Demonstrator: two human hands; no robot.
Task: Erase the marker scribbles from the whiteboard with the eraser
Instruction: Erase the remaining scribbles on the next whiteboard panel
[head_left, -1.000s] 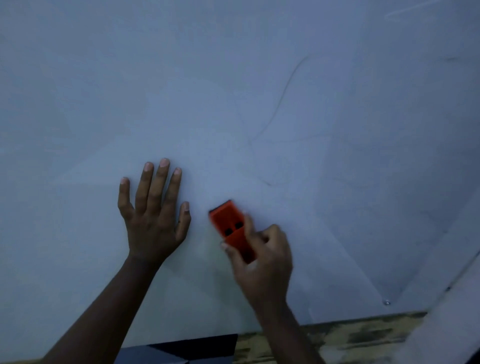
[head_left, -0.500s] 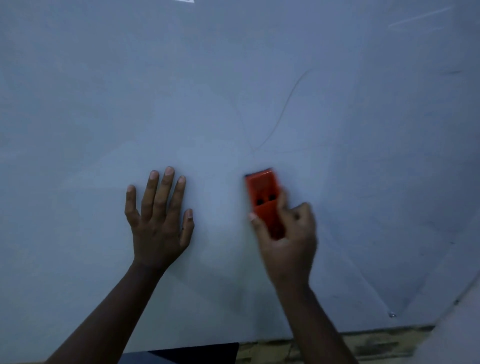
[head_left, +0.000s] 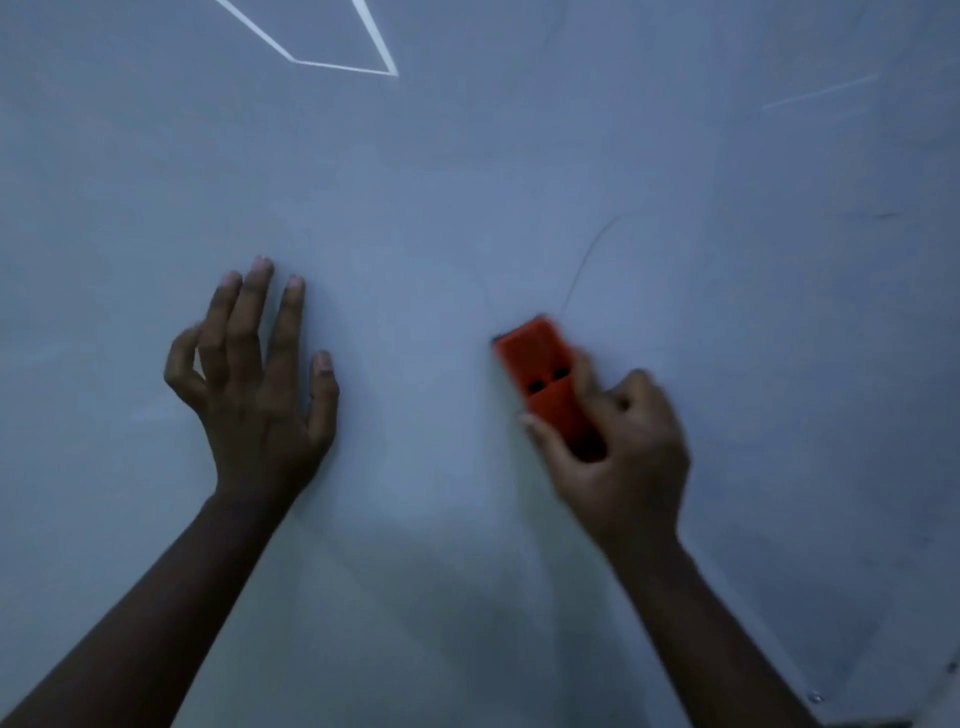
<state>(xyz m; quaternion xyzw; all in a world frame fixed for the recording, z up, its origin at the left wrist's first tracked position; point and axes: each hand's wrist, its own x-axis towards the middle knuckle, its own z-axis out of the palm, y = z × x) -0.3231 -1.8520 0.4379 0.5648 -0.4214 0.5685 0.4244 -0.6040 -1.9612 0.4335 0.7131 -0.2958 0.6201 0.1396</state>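
Right hand (head_left: 618, 447): clamped round the lower half of the eraser, thumb on its left edge, fingers curled over the right side, blurred.
Eraser (head_left: 543, 371): orange block, flat against the whiteboard, right of centre, top tilted left; two dark slots on its back, no brand or lettering legible.
Left hand (head_left: 257, 374): empty, fingers spread and slightly curled, on the board well left of the eraser.
Whiteboard (head_left: 467, 182): pale grey, fills the view; no readable writing.
Scribble (head_left: 589, 260): one thin curved line, just above the eraser's top right corner.
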